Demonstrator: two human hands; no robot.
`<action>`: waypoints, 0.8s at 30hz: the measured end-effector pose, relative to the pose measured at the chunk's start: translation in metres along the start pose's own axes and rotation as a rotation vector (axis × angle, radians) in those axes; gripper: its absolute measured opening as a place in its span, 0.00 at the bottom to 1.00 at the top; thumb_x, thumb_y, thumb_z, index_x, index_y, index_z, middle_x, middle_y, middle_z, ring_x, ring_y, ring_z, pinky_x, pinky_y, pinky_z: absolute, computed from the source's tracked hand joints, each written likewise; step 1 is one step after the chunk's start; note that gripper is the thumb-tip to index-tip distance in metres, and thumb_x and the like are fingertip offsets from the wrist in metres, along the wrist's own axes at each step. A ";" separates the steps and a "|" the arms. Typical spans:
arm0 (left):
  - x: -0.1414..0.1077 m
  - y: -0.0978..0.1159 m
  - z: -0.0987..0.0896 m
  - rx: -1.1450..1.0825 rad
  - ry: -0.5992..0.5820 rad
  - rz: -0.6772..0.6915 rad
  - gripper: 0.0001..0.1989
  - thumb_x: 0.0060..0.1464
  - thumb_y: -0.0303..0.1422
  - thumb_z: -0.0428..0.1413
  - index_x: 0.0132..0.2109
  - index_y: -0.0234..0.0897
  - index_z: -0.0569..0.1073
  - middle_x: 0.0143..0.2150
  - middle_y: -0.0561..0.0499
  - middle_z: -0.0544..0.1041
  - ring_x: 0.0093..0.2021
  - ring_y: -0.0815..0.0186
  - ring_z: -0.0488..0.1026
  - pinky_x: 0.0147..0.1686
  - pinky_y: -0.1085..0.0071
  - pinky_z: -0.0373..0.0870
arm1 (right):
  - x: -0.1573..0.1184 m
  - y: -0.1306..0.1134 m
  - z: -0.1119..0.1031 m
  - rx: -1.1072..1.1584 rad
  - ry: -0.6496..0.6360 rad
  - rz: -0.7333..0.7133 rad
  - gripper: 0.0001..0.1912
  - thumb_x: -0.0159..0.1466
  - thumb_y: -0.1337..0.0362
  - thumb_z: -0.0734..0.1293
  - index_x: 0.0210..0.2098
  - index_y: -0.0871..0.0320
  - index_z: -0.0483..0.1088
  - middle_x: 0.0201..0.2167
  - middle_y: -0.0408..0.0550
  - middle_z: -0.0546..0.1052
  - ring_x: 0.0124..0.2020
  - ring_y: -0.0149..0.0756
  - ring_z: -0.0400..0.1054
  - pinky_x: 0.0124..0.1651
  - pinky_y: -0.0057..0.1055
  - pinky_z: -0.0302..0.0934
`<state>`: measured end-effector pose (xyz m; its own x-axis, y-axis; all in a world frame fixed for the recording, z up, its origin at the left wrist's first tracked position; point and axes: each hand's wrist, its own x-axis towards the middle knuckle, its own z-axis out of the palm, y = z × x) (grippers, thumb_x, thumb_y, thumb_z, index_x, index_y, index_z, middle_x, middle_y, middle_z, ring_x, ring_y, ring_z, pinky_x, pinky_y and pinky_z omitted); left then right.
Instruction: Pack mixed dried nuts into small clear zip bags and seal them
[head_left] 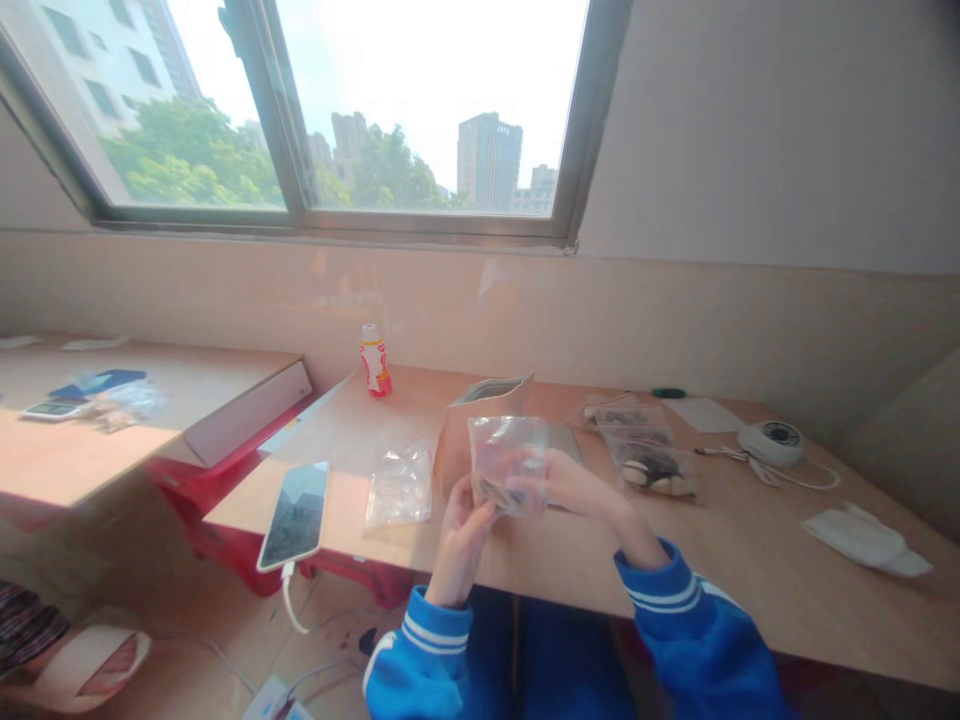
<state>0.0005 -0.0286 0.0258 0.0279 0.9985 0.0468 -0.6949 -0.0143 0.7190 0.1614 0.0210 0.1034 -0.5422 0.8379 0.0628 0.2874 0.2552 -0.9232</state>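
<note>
Currently, the left hand (461, 540) and right hand (574, 485) pinch a clear plastic bag (508, 460) between them, dark pieces at its bottom, just before a kraft paper pouch (476, 440). Filled clear bags (651, 465) lie rightward on the wooden table (750, 560); a flattened clear bag (400, 487) lies leftward.

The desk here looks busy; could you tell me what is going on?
A person holds a clear plastic bag with their left hand and right hand. A brown paper bag stands behind it, filled bags lie on the wooden desk to the right, and a crumpled bag and a phone lie to the left.
</note>
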 end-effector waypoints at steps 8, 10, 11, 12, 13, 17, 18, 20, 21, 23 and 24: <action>-0.003 -0.002 0.004 0.081 0.105 0.069 0.14 0.46 0.34 0.63 0.42 0.38 0.75 0.41 0.49 0.78 0.46 0.60 0.72 0.52 0.63 0.64 | -0.001 -0.006 0.005 -0.214 -0.004 -0.175 0.12 0.58 0.58 0.70 0.41 0.52 0.76 0.42 0.44 0.79 0.42 0.41 0.73 0.46 0.35 0.67; -0.003 0.000 0.004 0.120 0.097 0.075 0.14 0.46 0.34 0.64 0.41 0.37 0.75 0.41 0.49 0.78 0.46 0.59 0.72 0.52 0.63 0.64 | -0.002 -0.005 0.007 -0.236 0.063 -0.180 0.11 0.58 0.59 0.69 0.40 0.52 0.77 0.41 0.44 0.80 0.41 0.42 0.74 0.45 0.36 0.67; -0.003 0.001 0.003 0.140 0.095 0.078 0.14 0.46 0.34 0.64 0.41 0.37 0.75 0.40 0.49 0.78 0.46 0.59 0.72 0.52 0.62 0.64 | -0.003 -0.004 0.007 -0.242 0.093 -0.187 0.11 0.57 0.59 0.70 0.40 0.51 0.77 0.41 0.44 0.80 0.41 0.42 0.74 0.46 0.37 0.67; -0.003 0.002 0.003 0.157 0.096 0.080 0.14 0.46 0.34 0.63 0.41 0.37 0.76 0.40 0.49 0.78 0.46 0.59 0.72 0.51 0.62 0.65 | -0.004 -0.004 0.008 -0.242 0.114 -0.194 0.12 0.57 0.59 0.70 0.41 0.51 0.77 0.42 0.45 0.80 0.42 0.43 0.74 0.47 0.38 0.67; -0.003 0.003 0.002 0.172 0.102 0.080 0.14 0.46 0.35 0.63 0.41 0.36 0.76 0.39 0.49 0.78 0.45 0.59 0.72 0.49 0.63 0.66 | -0.004 -0.004 0.008 -0.236 0.130 -0.195 0.12 0.57 0.59 0.70 0.42 0.51 0.77 0.43 0.45 0.79 0.43 0.43 0.74 0.48 0.39 0.67; -0.001 0.006 -0.001 0.196 0.127 0.065 0.14 0.46 0.36 0.63 0.41 0.36 0.77 0.39 0.48 0.78 0.41 0.63 0.72 0.40 0.69 0.68 | -0.006 -0.005 0.010 -0.214 0.177 -0.169 0.14 0.57 0.59 0.70 0.43 0.52 0.76 0.44 0.47 0.79 0.43 0.44 0.74 0.48 0.40 0.67; 0.000 0.005 -0.001 0.182 0.127 0.060 0.14 0.46 0.36 0.63 0.41 0.36 0.77 0.40 0.48 0.78 0.40 0.63 0.72 0.39 0.70 0.68 | -0.005 -0.006 0.010 -0.211 0.194 -0.163 0.14 0.57 0.59 0.70 0.42 0.52 0.76 0.44 0.47 0.79 0.43 0.44 0.74 0.48 0.40 0.67; 0.001 0.003 -0.004 0.134 0.130 0.044 0.14 0.46 0.35 0.63 0.41 0.37 0.77 0.41 0.49 0.78 0.41 0.63 0.73 0.39 0.70 0.69 | -0.005 -0.008 0.011 -0.214 0.256 -0.147 0.13 0.57 0.59 0.70 0.41 0.53 0.77 0.43 0.48 0.80 0.42 0.43 0.74 0.45 0.38 0.68; 0.002 0.002 -0.005 0.107 0.137 0.033 0.14 0.46 0.35 0.63 0.42 0.37 0.77 0.41 0.49 0.78 0.41 0.63 0.73 0.40 0.70 0.69 | -0.004 -0.009 0.011 -0.222 0.294 -0.136 0.12 0.57 0.59 0.69 0.40 0.53 0.77 0.42 0.48 0.80 0.40 0.42 0.74 0.43 0.37 0.68; 0.002 0.000 -0.006 0.058 0.151 0.009 0.14 0.46 0.33 0.63 0.42 0.37 0.77 0.43 0.49 0.78 0.42 0.64 0.74 0.42 0.69 0.69 | -0.004 -0.013 0.010 -0.240 0.371 -0.116 0.11 0.57 0.60 0.69 0.39 0.54 0.77 0.40 0.48 0.80 0.36 0.39 0.74 0.38 0.34 0.69; 0.002 -0.001 -0.007 0.034 0.152 -0.007 0.14 0.46 0.33 0.63 0.43 0.37 0.77 0.44 0.49 0.78 0.42 0.63 0.74 0.43 0.68 0.69 | -0.004 -0.014 0.009 -0.239 0.402 -0.110 0.11 0.57 0.61 0.69 0.39 0.54 0.77 0.38 0.48 0.81 0.34 0.38 0.74 0.36 0.33 0.69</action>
<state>-0.0036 -0.0258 0.0205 -0.0781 0.9950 -0.0616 -0.6701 -0.0066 0.7422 0.1525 0.0101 0.1129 -0.2447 0.9080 0.3400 0.4443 0.4167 -0.7931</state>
